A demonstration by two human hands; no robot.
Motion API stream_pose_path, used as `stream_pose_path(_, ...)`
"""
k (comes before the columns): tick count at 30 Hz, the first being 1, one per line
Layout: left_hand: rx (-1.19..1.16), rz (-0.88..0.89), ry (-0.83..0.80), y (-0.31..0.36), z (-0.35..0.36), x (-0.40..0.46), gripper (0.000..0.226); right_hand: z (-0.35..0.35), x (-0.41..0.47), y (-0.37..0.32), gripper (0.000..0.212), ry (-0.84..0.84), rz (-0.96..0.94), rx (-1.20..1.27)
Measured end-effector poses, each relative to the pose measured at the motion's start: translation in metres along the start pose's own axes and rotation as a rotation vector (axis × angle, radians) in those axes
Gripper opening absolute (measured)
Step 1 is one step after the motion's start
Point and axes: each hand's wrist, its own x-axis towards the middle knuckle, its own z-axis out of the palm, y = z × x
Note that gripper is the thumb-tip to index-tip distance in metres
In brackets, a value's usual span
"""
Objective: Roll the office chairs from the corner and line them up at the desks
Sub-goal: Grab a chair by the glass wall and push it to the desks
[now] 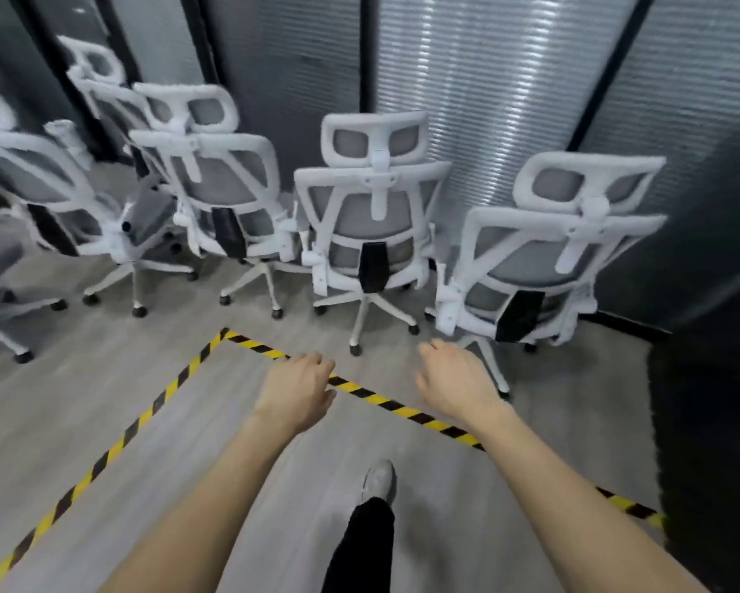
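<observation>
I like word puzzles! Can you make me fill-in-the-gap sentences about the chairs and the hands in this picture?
1. The tape on the floor has yellow and ____ stripes.
2. The chair frames, like the middle chair, are ____.
3. The left hand and right hand are holding ____.
4. The chairs show us their ____, not their fronts.

Missing words: black; white; nothing; backs

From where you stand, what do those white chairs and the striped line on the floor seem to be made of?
Middle chair: the frame looks like matte white moulded plastic, the back like grey mesh fabric, since it seems partly see-through.
Striped line: probably adhesive tape, flat on the floor in yellow and black bands.
Floor: grey with a wood-like grain, perhaps vinyl or laminate.
</observation>
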Motion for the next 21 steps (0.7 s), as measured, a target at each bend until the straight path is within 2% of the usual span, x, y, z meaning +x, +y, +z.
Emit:
stream_pose_path(6,-0.004,0.312,0.011,0.064,-0.040,0.239,0.039,-0.025,0.100,0.155,0.028,0.093,0.294,0.061)
stream_pose_path(9,-0.105,0.442,0.023,0.104,-0.084,0.347,0.045,-0.056,0.147,0.230,0.034,0.187,0.414,0.080)
stream_pose_path(11,-0.216,0.509,0.098,0.135,-0.121,0.416,0.051,-0.079,0.180,0.281,0.043,0.300,0.455,0.087)
stream_pose_path(13,-0.343,0.535,0.185,0.169,-0.158,0.479,0.059,-0.102,0.215,0.331,0.053,0.412,0.486,0.051)
stream_pose_path(15,-0.451,0.524,0.231,0.203,-0.186,0.532,0.064,-0.120,0.248,0.375,0.062,0.451,0.515,0.008)
stream_pose_path(19,-0.513,0.504,0.080,0.251,-0.193,0.593,0.069,-0.128,0.285,0.439,0.077,0.291,0.544,-0.025)
stream_pose_path(21,-0.453,0.483,0.163,0.259,-0.182,0.598,0.060,-0.123,0.285,0.451,0.079,0.309,0.507,-0.090)
